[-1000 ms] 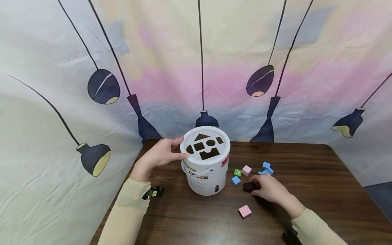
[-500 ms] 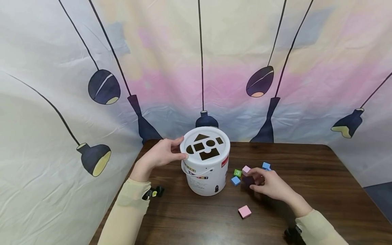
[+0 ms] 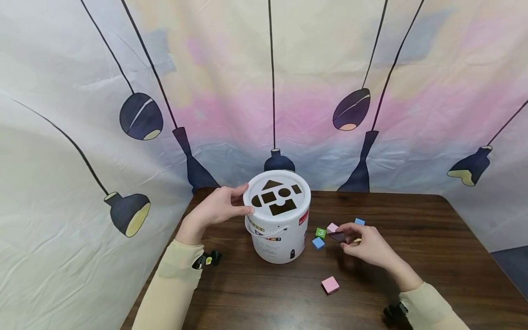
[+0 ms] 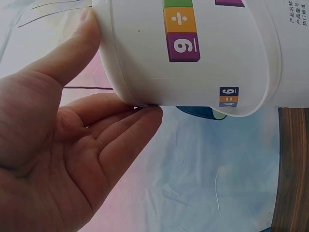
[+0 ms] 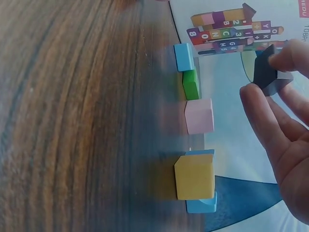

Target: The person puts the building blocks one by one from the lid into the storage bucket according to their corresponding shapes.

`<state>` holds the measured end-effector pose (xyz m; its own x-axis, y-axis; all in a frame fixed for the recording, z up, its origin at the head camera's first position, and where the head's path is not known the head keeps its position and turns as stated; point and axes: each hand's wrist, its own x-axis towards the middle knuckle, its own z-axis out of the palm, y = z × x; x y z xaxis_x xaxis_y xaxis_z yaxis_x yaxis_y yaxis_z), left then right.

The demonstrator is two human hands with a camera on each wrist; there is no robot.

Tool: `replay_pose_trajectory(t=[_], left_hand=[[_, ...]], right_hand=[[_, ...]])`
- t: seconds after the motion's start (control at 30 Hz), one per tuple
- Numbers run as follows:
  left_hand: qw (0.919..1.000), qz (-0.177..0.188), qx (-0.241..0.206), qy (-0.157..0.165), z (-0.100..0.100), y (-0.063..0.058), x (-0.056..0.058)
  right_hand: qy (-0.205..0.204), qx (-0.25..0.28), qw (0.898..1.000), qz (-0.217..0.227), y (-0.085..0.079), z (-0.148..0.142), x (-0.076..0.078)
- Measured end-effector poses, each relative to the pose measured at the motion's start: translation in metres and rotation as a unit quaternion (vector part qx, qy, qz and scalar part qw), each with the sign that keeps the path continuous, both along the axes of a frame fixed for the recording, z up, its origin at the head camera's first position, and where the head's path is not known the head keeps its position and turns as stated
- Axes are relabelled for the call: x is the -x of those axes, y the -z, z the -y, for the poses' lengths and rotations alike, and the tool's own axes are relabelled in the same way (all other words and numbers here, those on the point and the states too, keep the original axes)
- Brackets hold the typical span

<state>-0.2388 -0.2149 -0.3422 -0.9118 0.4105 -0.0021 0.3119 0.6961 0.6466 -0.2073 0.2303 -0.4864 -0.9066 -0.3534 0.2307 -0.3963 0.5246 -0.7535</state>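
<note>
My left hand (image 3: 218,206) holds the rim of the white bucket (image 3: 272,250), thumb and fingers spread on its lid edge. The left wrist view shows those fingers against the bucket (image 4: 140,58) just at the lid. Several shaped holes pierce the white lid (image 3: 303,195). My right hand (image 3: 367,245) pinches a dark block (image 3: 338,237) between thumb and fingers, held tilted above the table. In the right wrist view this dark block (image 5: 268,75) has flat, angled faces. Beyond it are a blue block (image 3: 318,243), a green block (image 3: 320,233) and a pink block (image 3: 332,228).
A yellow block (image 5: 195,177) stands in front of blue pieces (image 5: 202,206); the right hand partly hides them from the head camera. Another pink block (image 3: 330,285) lies nearer on the brown table (image 3: 255,293). A curtain (image 3: 231,91) printed with lamps hangs behind.
The right hand has raised the dark block off the table and tilted it, moving slightly away from me. A bit of yellow now shows under that hand. The left hand and bucket have stayed put.
</note>
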Motion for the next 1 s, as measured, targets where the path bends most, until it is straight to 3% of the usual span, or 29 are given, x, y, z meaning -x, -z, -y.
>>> replay_pose_trajectory(t=[0.1,0.3,0.67,1.0], left_hand=[[1.0000,0.002,-0.003,0.002,0.000,0.000,-0.001],[1.0000,0.004,-0.003,0.002,0.000,0.000,-0.002],[1.0000,-0.001,0.002,0.006,-0.001,-0.001,0.000],[1.0000,0.000,-0.002,0.001,-0.001,-0.001,-0.001]], right_hand=[[0.011,-0.005,1.000,0.010,0.000,0.001,0.000],[0.036,-0.019,0.999,-0.022,-0.002,0.002,0.002],[-0.006,-0.035,0.996,-0.080,-0.021,0.000,0.011],[-0.008,-0.033,0.995,-0.090,-0.034,-0.003,0.017]])
